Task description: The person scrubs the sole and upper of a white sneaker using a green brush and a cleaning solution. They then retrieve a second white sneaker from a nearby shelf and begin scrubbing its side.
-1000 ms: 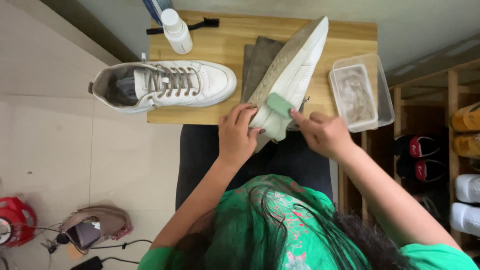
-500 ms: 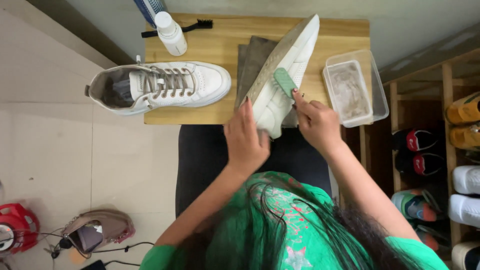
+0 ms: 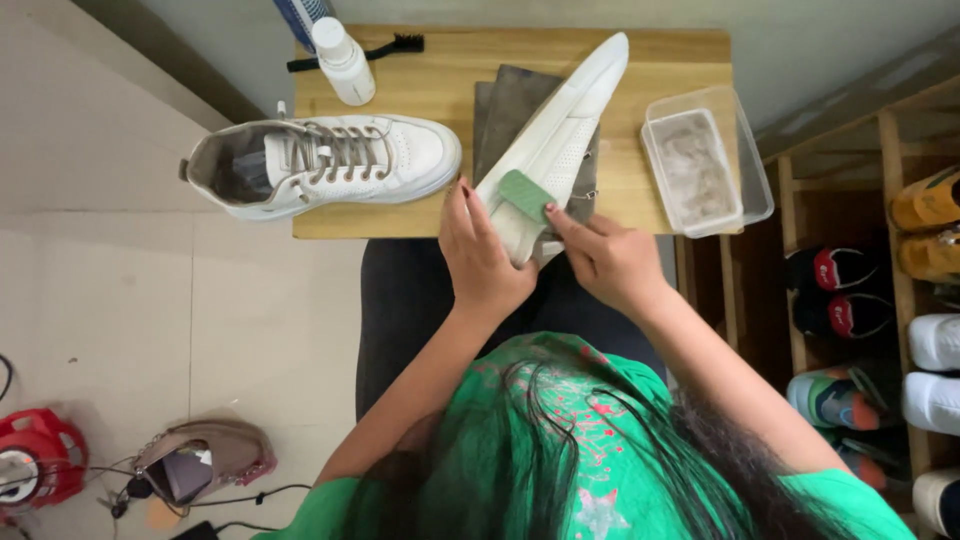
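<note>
Your right hand [image 3: 608, 262] pinches a small green brush [image 3: 523, 193], and your left hand [image 3: 482, 262] is wrapped around the heel end of a white shoe [image 3: 553, 148].

You look to be in the scrubbing step: the brush sits flat on the shoe's side, close to the heel, right between your two hands. The shoe is tipped on its edge, with its toe pointing away from you across a grey cloth [image 3: 510, 105] on the wooden table [image 3: 650, 60]. For the next rub, I think you need to hold the heel tight so the shoe does not slip. Its twin, the other white shoe [image 3: 330, 165], lies well apart on your left, and a clear tub [image 3: 700, 165] sits near on your right.
</note>
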